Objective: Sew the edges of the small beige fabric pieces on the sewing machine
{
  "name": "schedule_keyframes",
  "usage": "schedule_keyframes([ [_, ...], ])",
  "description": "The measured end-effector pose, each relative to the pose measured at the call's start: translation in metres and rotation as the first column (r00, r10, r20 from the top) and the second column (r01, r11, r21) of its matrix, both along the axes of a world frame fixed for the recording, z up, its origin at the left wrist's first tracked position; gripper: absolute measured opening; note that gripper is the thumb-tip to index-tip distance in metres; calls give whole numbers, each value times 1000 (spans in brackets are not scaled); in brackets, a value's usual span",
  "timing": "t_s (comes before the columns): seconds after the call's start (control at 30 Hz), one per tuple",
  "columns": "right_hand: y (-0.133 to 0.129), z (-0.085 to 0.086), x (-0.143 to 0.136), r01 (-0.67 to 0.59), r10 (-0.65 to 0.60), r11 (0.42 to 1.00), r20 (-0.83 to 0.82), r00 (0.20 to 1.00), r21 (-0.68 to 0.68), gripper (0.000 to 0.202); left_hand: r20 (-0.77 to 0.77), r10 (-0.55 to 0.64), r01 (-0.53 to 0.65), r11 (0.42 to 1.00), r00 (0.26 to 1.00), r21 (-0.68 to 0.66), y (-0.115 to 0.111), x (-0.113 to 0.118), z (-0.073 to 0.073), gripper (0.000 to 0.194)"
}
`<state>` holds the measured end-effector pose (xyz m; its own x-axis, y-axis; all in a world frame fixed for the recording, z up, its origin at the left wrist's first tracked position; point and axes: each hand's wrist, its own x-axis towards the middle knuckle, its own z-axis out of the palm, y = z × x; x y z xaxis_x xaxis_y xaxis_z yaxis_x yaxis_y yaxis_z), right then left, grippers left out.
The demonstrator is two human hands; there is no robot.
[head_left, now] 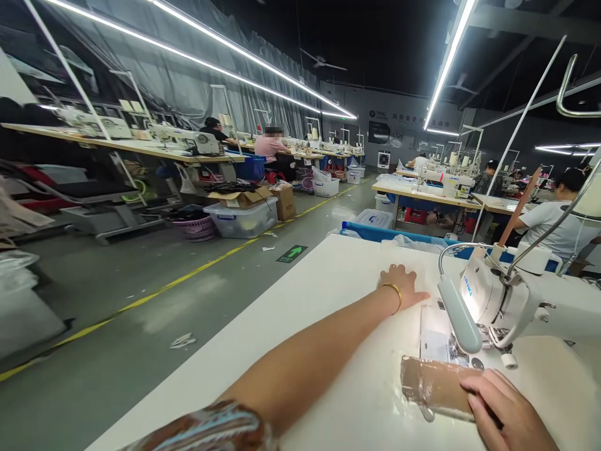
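Observation:
My left hand (400, 285), with a gold bangle at its wrist, reaches out over the white table (323, 300) near its far edge. Its fingers are spread, and nothing shows in them. My right hand (509, 407) has its thumb and fingers at the right end of a flat brown piece (436, 383) with a shiny, clear edge. That piece lies on the table in front of the sewing machine (483, 294). The needle area (457, 351) is just beyond the piece, lit by the machine's lamp.
A blue-edged bin (399, 233) adjoins the table's far side. A thread stand pole (519, 138) rises at the right. A seated person in a white shirt (556, 225) is beyond the machine. Left of the table runs an aisle with a yellow line (178, 280).

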<state>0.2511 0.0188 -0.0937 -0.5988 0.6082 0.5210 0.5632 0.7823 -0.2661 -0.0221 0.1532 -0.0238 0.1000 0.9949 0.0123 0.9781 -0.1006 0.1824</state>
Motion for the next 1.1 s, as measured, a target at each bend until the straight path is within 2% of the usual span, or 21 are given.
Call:
schedule_keyframes([
  [0.1, 5, -6, 4, 8, -7, 999, 28, 1000, -47, 20, -26, 48, -48, 999, 999, -24, 37, 14, 0, 58],
  [0.17, 7, -9, 5, 8, -5, 998, 35, 999, -61, 19, -20, -3, 3, 1000, 1000, 1, 55, 28, -1, 52],
  [0.23, 8, -9, 4, 5, -3, 999, 39, 999, -52, 18, -7, -105, 106, 994, 994, 31, 67, 41, -3, 45],
  [0.33, 6, -4, 0, 3, -3, 1000, 37, 999, -20, 19, 3, -233, 232, 971, 973, 51, 78, 54, -5, 37],
  [0.47, 1, 7, -5, -17, 17, 1000, 9, 1000, 26, 21, -3, -231, 230, 967, 973, 110, 75, 51, -1, 35],
  [0.57, -3, 15, -6, -34, 34, 998, -1, 999, 51, 21, -6, -185, 183, 963, 983, 198, 54, 39, 5, 35],
  [0.67, -8, 20, -5, -51, 51, 996, -8, 999, 79, 21, -10, -170, 167, 952, 985, 257, 18, 26, 9, 31],
  [0.77, -13, 18, -4, -71, 69, 989, 18, 997, 127, 21, -15, -229, 224, 933, 973, 283, -30, 13, 8, 17],
  [0.87, -21, 6, -4, -70, 55, 984, 91, 994, 166, 18, -21, -326, 319, 907, 945, 274, -77, 4, 2, 6],
  [0.93, -31, -1, -3, -58, 34, 980, 131, 991, 188, 19, -13, -402, 390, 878, 915, 277, -104, 3, -6, 11],
  [1.0, -45, -3, 0, -34, 9, 985, 144, 990, 167, 19, 46, -471, 425, 830, 881, 363, -122, 3, -13, 17],
  [1.1, -67, 10, 8, 33, -36, 998, 71, 997, 47, 16, 123, -508, 421, 807, 853, 413, -134, 5, -21, 29],
])
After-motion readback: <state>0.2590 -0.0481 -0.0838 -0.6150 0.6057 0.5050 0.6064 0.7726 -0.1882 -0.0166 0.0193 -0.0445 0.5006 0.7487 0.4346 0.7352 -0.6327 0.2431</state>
